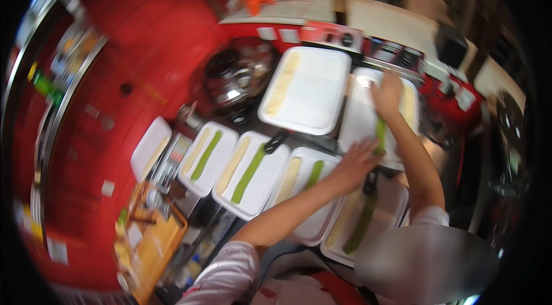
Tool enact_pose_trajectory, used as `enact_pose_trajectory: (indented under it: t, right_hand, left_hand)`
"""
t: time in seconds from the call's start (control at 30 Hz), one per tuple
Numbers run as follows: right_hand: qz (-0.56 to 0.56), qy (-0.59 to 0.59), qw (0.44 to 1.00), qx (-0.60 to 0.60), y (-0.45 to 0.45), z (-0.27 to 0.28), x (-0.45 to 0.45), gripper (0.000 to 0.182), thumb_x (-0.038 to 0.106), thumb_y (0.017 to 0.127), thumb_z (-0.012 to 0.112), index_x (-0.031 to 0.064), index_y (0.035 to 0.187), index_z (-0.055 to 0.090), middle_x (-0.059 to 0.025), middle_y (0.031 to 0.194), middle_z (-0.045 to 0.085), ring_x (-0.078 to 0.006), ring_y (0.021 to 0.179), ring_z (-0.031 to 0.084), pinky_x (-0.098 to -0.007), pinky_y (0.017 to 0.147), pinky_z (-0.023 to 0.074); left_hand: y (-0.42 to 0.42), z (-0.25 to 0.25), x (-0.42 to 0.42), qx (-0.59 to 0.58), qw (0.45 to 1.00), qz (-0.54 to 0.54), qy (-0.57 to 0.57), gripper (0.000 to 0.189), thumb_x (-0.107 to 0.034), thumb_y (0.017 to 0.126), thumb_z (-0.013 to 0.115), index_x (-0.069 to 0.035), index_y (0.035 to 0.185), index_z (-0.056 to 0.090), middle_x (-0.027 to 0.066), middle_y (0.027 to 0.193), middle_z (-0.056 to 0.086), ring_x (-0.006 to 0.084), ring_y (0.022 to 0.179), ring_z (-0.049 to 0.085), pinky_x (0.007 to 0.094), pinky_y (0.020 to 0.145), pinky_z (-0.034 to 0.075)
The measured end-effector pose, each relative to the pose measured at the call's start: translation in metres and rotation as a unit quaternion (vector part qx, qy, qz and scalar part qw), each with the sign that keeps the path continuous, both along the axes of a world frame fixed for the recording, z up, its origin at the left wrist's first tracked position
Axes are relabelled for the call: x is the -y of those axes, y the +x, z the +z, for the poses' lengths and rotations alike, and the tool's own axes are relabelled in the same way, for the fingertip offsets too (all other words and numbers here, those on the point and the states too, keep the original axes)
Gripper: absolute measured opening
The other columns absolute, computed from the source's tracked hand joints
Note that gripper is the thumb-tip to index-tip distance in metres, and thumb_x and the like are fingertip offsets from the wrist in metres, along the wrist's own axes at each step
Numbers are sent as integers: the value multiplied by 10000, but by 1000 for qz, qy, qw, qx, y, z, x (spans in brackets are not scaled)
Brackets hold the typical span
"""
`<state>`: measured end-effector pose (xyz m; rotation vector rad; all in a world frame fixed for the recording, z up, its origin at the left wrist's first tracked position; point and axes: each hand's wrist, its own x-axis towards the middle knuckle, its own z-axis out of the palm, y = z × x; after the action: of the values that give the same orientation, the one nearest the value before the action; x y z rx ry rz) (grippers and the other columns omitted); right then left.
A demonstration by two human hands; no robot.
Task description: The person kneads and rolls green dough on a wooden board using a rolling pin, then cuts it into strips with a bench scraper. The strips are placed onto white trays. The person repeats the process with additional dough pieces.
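Note:
My right hand rests palm down at the far end of a white tray. My left hand is at the near part of that tray, with its fingers over a green strip. The strip, perhaps dough, runs along the tray between my hands; both its ends are hidden. A cream strip lies to its right. Motion blur hides whether my fingers grip the green strip. Just below my left hand, a tray carries a cream strip and a green strip, with a black handle over its far edge.
Several white trays with strips stand in a row to the left, including one tray with a black handle. A larger tray holds one cream strip. Beyond are a lidded pot, a scale and a wooden board.

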<state>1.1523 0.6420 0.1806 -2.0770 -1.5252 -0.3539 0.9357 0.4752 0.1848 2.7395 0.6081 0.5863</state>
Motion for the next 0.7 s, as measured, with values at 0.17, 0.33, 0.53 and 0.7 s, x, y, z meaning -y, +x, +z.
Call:
enact_pose_trajectory:
  t: [0.17,0.33,0.53,0.7]
  right_hand:
    - [316,220,910,-156,-152,84,178,635,131,921,624,32,1508,404,-254,1613,274,-408,1494,272,-524,1217,200]
    - [453,132,865,-172,-264,27,333,689,79,905,638,-8,1516,333,-283,1609,269,-448,1484,274,-518,1216,214]
    - [494,-168,837,-165,-444,-94,448,952,160,768,780,6,1562,278,-374,1584,214,-534,1473,218,-551,1204,207]
    - [645,-205,728,-105,-610,-62,477,955,239,792,798,63,1575,282,-383,1597,164,-539,1469,210,-571,1186,219]
  left_hand:
    - [-151,-11,112,149,976,141,-76,692,88,862,492,-95,1525,415,203,1636,221,394,1310,526,434,1028,498]
    - [-332,-67,288,159,816,525,-179,569,3,908,553,-131,1452,457,185,1531,315,399,1055,646,471,877,580]
    - [-478,-100,525,155,573,788,-165,516,-38,892,599,-90,1393,489,241,1510,320,469,1097,612,501,900,557]
    - [-535,-111,657,191,397,885,-149,445,-24,900,605,-71,1337,536,218,1516,311,426,1016,649,494,860,554]
